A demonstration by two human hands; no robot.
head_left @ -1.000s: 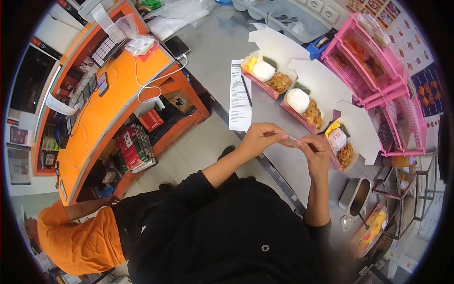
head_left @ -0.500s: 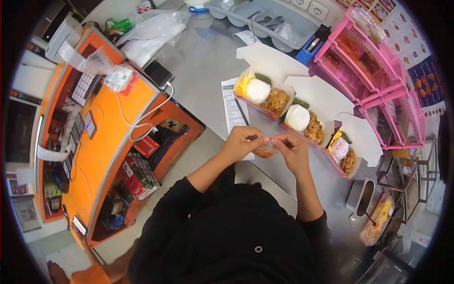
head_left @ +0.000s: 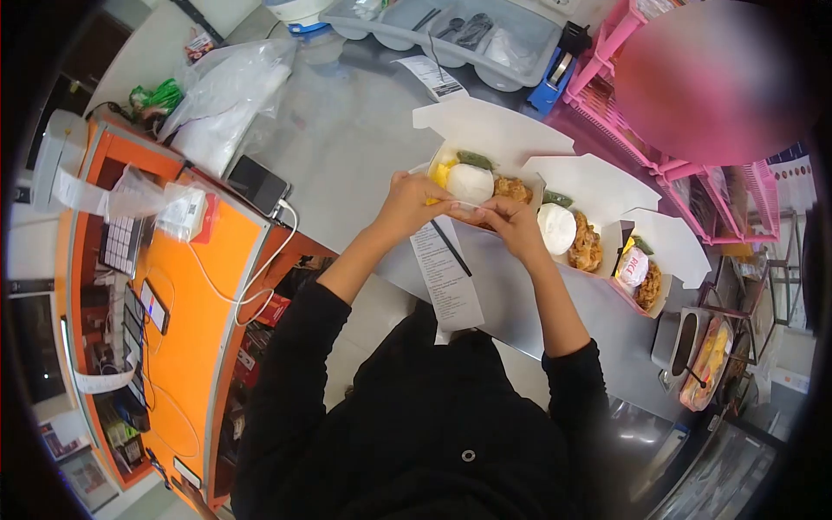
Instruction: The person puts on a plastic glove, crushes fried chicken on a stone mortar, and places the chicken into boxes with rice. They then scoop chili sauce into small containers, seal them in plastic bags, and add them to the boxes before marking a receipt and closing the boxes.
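Observation:
My left hand (head_left: pixel 409 206) and my right hand (head_left: pixel 515 227) meet at the front of the leftmost meal box (head_left: pixel 544 186). Both are closed, fingertips pinched together on a small clear plastic packet (head_left: pixel 467 211), mostly hidden by the fingers. Inside that open box are a white rice mound (head_left: pixel 471 185), a green rolled piece (head_left: pixel 475 159), something yellow and brown fried chicken (head_left: pixel 513 189). The middle box holds rice (head_left: pixel 555 227) and fried chicken (head_left: pixel 586 243). In the right box lies a paper-wrapped round (head_left: pixel 632 266) beside chicken (head_left: pixel 648 289). A printed receipt (head_left: pixel 446 290) with a black pen-like stick (head_left: pixel 451 247) lies below my hands.
A grey cutlery tray (head_left: pixel 520 74) and blue tape dispenser (head_left: pixel 552 82) stand at the back. Pink baskets (head_left: pixel 702 204) rise at right, near a metal container (head_left: pixel 680 340). Left are plastic bags (head_left: pixel 230 95), a black phone-like device (head_left: pixel 258 184) and an orange counter (head_left: pixel 191 338).
My hands have moved forward and left, from over the counter edge to the leftmost box. The packet's reddish contents showed below my fingers before. The view has shifted, and a pink blur covers the upper right.

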